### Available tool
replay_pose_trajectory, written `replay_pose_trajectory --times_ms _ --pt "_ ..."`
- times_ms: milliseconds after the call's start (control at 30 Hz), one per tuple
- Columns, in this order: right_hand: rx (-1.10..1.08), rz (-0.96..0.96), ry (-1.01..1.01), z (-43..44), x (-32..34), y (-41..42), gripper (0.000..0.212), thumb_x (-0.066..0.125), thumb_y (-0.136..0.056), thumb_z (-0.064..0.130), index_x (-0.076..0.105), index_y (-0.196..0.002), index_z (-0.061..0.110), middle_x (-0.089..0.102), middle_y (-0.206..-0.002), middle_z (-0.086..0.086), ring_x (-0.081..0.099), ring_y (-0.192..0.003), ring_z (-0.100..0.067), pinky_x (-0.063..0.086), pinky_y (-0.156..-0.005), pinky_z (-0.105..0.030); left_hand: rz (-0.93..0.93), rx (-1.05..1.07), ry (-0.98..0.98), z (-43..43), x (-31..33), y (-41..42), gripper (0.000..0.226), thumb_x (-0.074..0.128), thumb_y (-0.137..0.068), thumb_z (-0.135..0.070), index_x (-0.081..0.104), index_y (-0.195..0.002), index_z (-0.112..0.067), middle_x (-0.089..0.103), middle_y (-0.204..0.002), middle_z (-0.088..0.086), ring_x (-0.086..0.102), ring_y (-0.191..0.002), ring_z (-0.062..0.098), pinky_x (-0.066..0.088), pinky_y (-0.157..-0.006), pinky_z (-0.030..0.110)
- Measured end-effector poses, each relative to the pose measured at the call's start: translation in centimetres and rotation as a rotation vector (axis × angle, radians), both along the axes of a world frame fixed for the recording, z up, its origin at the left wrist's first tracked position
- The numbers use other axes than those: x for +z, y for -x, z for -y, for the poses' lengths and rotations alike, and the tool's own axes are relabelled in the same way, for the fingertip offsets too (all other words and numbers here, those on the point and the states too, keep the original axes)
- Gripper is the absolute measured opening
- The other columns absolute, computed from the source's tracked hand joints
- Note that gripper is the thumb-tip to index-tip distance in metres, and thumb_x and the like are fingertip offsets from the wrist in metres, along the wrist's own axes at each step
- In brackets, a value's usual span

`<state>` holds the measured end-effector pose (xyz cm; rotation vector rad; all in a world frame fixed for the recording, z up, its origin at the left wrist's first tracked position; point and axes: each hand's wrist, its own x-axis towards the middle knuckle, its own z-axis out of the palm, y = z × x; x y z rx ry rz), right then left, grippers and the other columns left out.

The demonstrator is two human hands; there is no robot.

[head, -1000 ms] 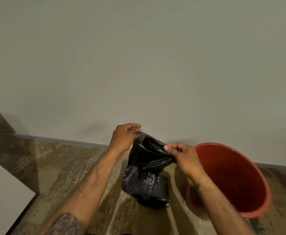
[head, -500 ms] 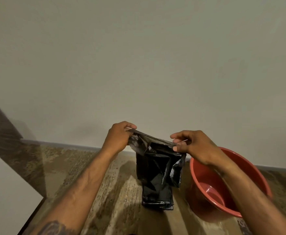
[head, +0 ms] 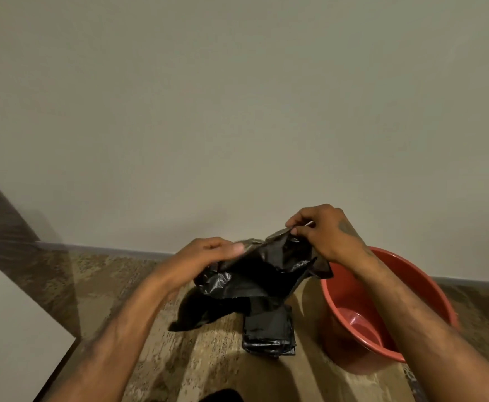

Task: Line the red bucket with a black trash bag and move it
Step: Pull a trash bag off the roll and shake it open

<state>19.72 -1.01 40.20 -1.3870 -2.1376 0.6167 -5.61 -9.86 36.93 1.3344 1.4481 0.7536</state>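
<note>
A black trash bag (head: 254,280) hangs between my two hands above the floor, crumpled at the top, with its lower part still folded flat. My left hand (head: 205,256) grips the bag's left top edge. My right hand (head: 321,230) pinches the right top edge, held higher than the left. The red bucket (head: 350,303) stands on the floor to the right of the bag, empty, partly hidden by my right forearm.
A plain wall rises straight ahead with a skirting strip (head: 115,250) along its foot. The floor (head: 98,288) is brown mottled stone. A white panel with a dark edge (head: 8,332) fills the lower left corner.
The bag's top went from stretched taut to bunched and crumpled. My left hand dropped and moved right; my right hand stayed pinching the edge, with the bag closer to the bucket.
</note>
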Motion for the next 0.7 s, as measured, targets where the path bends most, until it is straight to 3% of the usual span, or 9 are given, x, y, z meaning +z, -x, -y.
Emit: replay_pose_trajectory --times_ms 100,200,267,333,433,533,600,700 --pt "0.082 -0.038 0.03 0.3 0.9 1.1 0.013 0.07 -0.087 0.014 0.077 -0.094 0.022 0.073 -0.088 0.007 0.066 -0.082 -0.007 0.049 -0.07 -0.016 -0.208 -0.071 -0.117 -0.5 0.4 -1.8 0.061 0.069 -0.06 -0.081 0.068 -0.107 -0.043 0.072 -0.105 -0.014 0.069 -0.094 0.003 0.053 -0.082 0.025" --pt "0.139 -0.055 0.05 0.3 1.9 2.1 0.013 0.069 -0.087 0.014 0.076 -0.092 0.024 0.073 -0.085 0.01 0.066 -0.081 -0.002 0.049 -0.07 -0.016 -0.32 -0.034 -0.241 -1.8 -0.2 -3.7 0.043 0.071 -0.08 -0.059 0.067 -0.109 -0.027 0.07 -0.103 -0.004 0.066 -0.092 0.01 0.053 -0.081 0.032" --pt "0.141 -0.047 0.05 0.1 2.4 2.3 0.014 0.069 -0.088 0.014 0.076 -0.094 0.024 0.073 -0.088 0.01 0.067 -0.084 -0.004 0.049 -0.076 -0.019 -0.157 -0.004 -0.241 -2.5 -0.7 -4.5 0.021 0.069 -0.09 -0.038 0.07 -0.097 -0.018 0.075 -0.091 0.009 0.07 -0.082 0.019 0.053 -0.077 0.037" --pt "0.093 -0.046 0.053 0.0 2.6 2.3 0.02 0.067 -0.089 0.016 0.073 -0.106 0.025 0.072 -0.104 0.006 0.066 -0.094 -0.009 0.048 -0.083 -0.021 0.053 0.065 -0.228 -2.6 -1.0 -4.9 0.013 0.066 -0.094 -0.027 0.074 -0.091 -0.017 0.077 -0.084 0.007 0.072 -0.077 0.018 0.053 -0.073 0.033" --pt "-0.114 -0.095 -0.159 1.1 2.3 1.8 0.038 0.066 -0.091 0.027 0.059 -0.128 0.024 0.056 -0.131 0.001 0.057 -0.114 -0.014 0.039 -0.093 -0.019 0.178 0.25 -0.232 -2.7 -1.4 -5.4 0.02 0.065 -0.094 -0.032 0.077 -0.093 -0.015 0.079 -0.09 0.012 0.075 -0.085 0.03 0.055 -0.074 0.038" --pt "-0.176 -0.329 -0.407 4.2 2.0 2.0 0.024 0.064 -0.088 0.044 0.063 -0.107 0.029 0.059 -0.104 0.011 0.06 -0.093 -0.001 0.042 -0.074 -0.006 0.171 0.377 -0.244 -2.9 -1.8 -5.8 0.03 0.065 -0.094 -0.038 0.073 -0.092 -0.009 0.074 -0.089 0.024 0.07 -0.084 0.044 0.052 -0.068 0.044" --pt "-0.069 -0.252 -0.317 5.5 1.4 2.6 0.036 0.065 -0.078 0.061 0.062 -0.101 0.034 0.059 -0.094 0.018 0.058 -0.085 0.003 0.044 -0.071 -0.007 0.163 0.387 -0.282 -2.9 -1.8 -6.0 0.032 0.064 -0.094 -0.037 0.071 -0.091 -0.006 0.073 -0.087 0.025 0.07 -0.08 0.044 0.048 -0.064 0.04" --pt "0.042 0.082 -0.075 5.0 -0.1 3.5 0.072 0.071 -0.067 0.067 0.052 -0.128 0.035 0.057 -0.116 0.011 0.056 -0.105 -0.006 0.048 -0.089 -0.024 0.179 0.339 -0.293 -2.6 -1.6 -6.3 0.025 0.066 -0.093 -0.033 0.072 -0.084 -0.01 0.073 -0.071 0.01 0.07 -0.064 0.024 0.05 -0.057 0.033"
